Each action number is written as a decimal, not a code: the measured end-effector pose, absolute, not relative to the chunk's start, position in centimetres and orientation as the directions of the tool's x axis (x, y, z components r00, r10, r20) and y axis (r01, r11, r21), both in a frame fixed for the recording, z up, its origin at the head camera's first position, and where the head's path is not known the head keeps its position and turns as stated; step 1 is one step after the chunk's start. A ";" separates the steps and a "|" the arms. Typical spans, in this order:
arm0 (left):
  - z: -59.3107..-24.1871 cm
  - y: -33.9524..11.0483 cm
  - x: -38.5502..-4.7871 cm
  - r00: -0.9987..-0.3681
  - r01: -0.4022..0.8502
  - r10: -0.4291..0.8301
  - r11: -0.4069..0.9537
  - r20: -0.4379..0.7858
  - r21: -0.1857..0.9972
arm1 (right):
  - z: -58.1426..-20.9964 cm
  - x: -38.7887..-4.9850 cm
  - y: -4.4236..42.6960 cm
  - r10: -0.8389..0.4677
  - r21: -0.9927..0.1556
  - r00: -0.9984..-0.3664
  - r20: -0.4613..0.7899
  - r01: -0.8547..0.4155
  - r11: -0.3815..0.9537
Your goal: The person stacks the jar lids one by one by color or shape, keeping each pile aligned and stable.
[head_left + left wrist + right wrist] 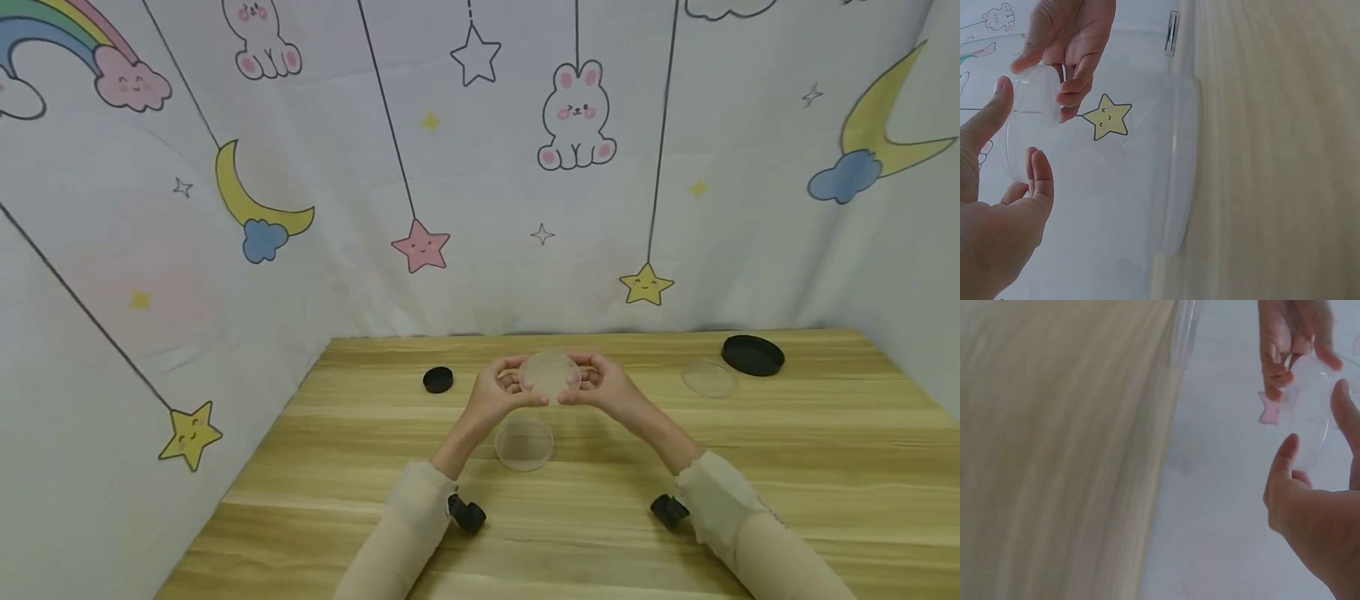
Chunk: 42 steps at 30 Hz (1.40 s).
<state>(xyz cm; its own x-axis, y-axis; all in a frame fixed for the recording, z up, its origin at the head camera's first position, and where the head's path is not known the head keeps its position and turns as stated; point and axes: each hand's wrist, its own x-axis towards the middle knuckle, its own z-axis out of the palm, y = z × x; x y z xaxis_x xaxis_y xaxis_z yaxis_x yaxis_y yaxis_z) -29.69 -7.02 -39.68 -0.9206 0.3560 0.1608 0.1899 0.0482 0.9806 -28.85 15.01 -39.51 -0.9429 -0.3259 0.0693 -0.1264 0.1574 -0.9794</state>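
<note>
Both hands hold a clear, round, shallow dish (pixel 550 373) above the table, tilted up on its edge. My left hand (pixel 502 387) grips its left rim, thumb on the near side and fingers behind. On the opposite rim, my right hand (pixel 603 387) pinches it the same way. The left wrist view shows the held dish (pixel 1032 119) between the left hand (pixel 1007 225) and the right hand (pixel 1079 44). A second clear round dish (pixel 524 444) lies on the table just below the hands; its wall (pixel 1175 162) looks large in the left wrist view.
On the wooden table (pixel 585 533), a small black round lid-like piece (pixel 438 380) lies left of the hands. At the back right are a larger black round dish (pixel 753 356) and a flat clear disc (pixel 709 378). A patterned white curtain (pixel 495 183) hangs behind the table.
</note>
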 end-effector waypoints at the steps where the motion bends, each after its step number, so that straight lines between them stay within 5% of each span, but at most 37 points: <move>1: -39.8 -7.1 -29.6 -0.919 0.188 0.361 0.052 0.158 0.981 | -39.6 -28.8 15.0 -0.327 -0.978 -0.943 0.066 -0.126 0.165; 19: -40.5 -8.9 -29.2 -0.903 0.284 0.394 0.257 0.169 0.924 | -40.1 -28.4 14.3 -0.395 -0.954 -0.917 0.052 -0.163 0.252; 42: -43.2 -11.6 -28.4 -0.855 0.297 0.512 0.348 0.085 0.889 | -43.2 -27.7 12.6 -0.549 -0.913 -0.835 0.045 -0.257 0.315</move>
